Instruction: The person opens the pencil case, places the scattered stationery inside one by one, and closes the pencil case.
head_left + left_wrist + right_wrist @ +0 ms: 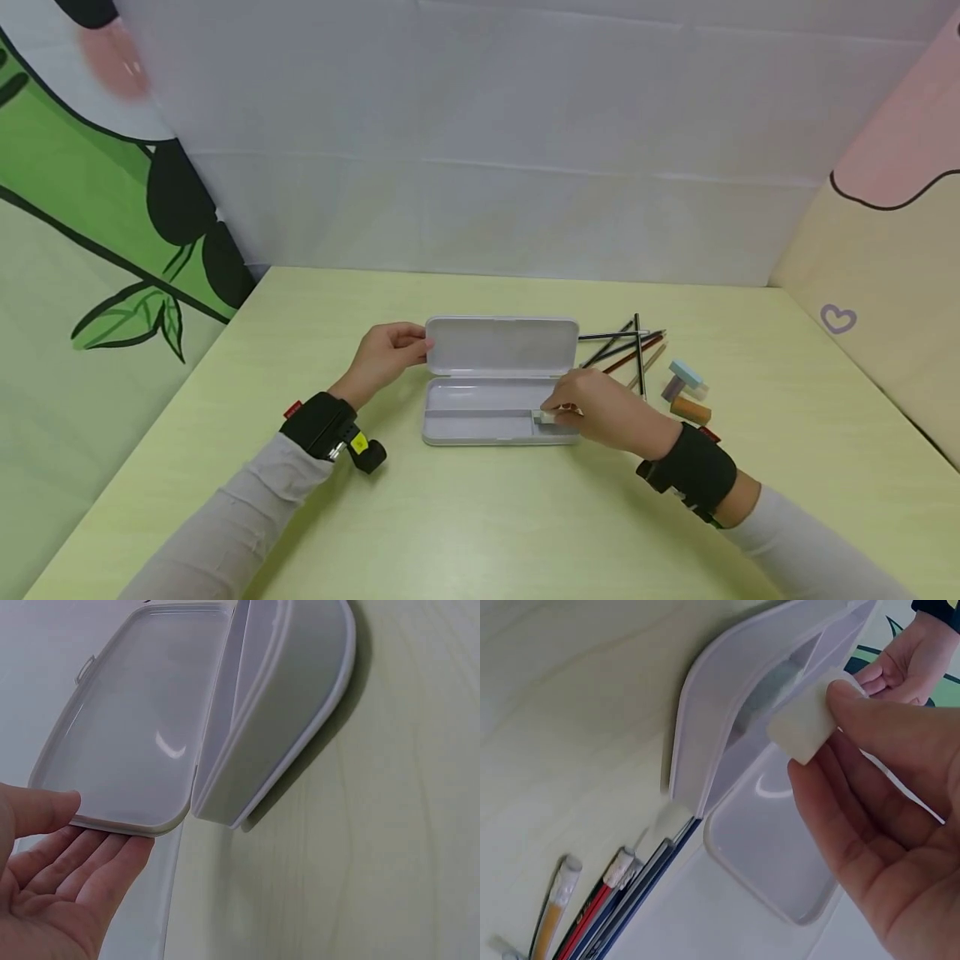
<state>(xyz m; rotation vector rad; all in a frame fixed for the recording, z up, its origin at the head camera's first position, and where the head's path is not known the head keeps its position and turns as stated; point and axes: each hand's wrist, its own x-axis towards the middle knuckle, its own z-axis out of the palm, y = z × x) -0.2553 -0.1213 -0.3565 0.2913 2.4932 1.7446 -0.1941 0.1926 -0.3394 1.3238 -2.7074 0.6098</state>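
A white pencil case (480,427) lies with its lid (502,346) raised at the back. My left hand (386,354) holds the lid's left edge; in the left wrist view its thumb is inside and the other fingers are behind. My right hand (603,408) is over the case's right end. Between thumb and fingers it pinches a white eraser (806,720), above the small front-right compartment. A pale greenish block (769,694) shows inside that compartment, partly hidden by the eraser.
Several pencils (651,342) lie crossed in a loose pile behind the right hand. To their right are small blocks like erasers: a blue one (686,372), a purple one (672,388), an orange one (691,410) and a whitish one (701,392).
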